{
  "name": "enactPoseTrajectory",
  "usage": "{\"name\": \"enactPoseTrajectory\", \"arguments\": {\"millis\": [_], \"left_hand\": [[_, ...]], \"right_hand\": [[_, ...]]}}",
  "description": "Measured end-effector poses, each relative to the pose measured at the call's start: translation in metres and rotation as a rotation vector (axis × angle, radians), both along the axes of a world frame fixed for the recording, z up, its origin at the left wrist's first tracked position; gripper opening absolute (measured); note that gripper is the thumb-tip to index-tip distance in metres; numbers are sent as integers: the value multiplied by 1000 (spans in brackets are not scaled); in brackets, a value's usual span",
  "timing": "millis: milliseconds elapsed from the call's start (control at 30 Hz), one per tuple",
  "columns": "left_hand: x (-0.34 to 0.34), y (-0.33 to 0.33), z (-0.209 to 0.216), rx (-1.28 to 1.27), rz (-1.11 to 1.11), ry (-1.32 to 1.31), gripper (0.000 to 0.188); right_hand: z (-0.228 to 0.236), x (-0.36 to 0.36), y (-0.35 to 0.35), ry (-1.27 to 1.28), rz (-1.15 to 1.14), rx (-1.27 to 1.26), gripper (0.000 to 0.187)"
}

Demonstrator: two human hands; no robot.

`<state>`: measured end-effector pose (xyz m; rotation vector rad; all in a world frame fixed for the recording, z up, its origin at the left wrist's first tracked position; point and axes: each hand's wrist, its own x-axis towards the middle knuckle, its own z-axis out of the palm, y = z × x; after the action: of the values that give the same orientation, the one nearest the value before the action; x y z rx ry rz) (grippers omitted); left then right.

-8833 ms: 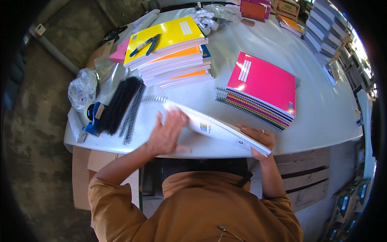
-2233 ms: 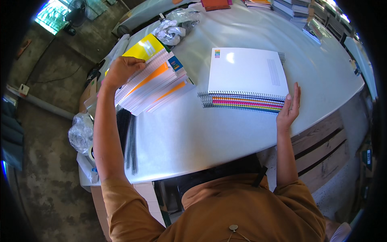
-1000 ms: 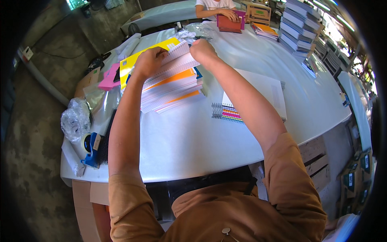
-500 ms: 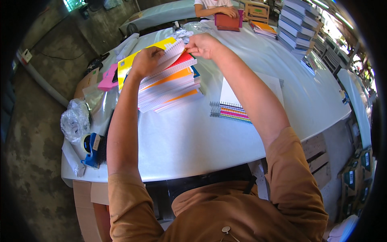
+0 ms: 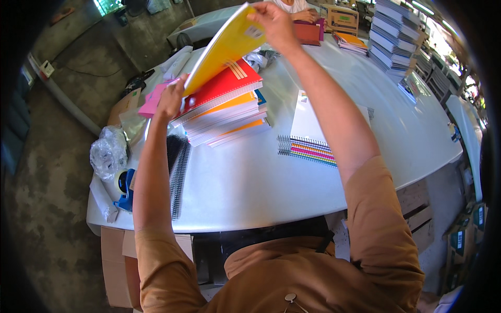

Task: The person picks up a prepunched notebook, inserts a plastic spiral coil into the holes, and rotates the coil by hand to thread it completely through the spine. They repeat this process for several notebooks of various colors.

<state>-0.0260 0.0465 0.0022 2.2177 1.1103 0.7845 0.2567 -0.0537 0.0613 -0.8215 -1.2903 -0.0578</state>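
Note:
My right hand (image 5: 275, 25) pinches the upper corner of a yellow-covered notebook (image 5: 222, 49), which is raised and tilted. My left hand (image 5: 170, 99) is closed on its lower left end. Beneath it, a red-covered notebook (image 5: 224, 87) tops a stack of loose-leaf notebooks (image 5: 224, 122) with punched edges and orange and blue covers showing. A pile of spiral-bound notebooks (image 5: 308, 122) with a white top lies to the right, partly hidden by my right forearm. Black wire binding coils (image 5: 179, 175) lie beside my left forearm.
On the left are crumpled clear plastic (image 5: 108, 154), a blue tape dispenser (image 5: 125, 192) and pink sheets (image 5: 151, 101). A tall stack of books (image 5: 389, 39) stands at the far right, near orange-topped notebooks (image 5: 350, 43). Another person's hand (image 5: 308, 15) rests by a dark red folder (image 5: 307, 32).
The yellow notebook has been lifted and tilted up off the stack, uncovering the red cover. My right hand rose with its corner; my left hand moved down and left to its lower end.

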Motion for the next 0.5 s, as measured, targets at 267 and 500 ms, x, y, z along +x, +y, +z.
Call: {"name": "enactPoseTrajectory", "arguments": {"millis": [267, 500], "left_hand": [[22, -73, -8, 260, -97, -372, 62], [-22, -199, -76, -309, -137, -825, 32]], "right_hand": [[54, 1, -141, 21, 122, 390, 18], [-90, -53, -226, 625, 277, 3, 22]]}}
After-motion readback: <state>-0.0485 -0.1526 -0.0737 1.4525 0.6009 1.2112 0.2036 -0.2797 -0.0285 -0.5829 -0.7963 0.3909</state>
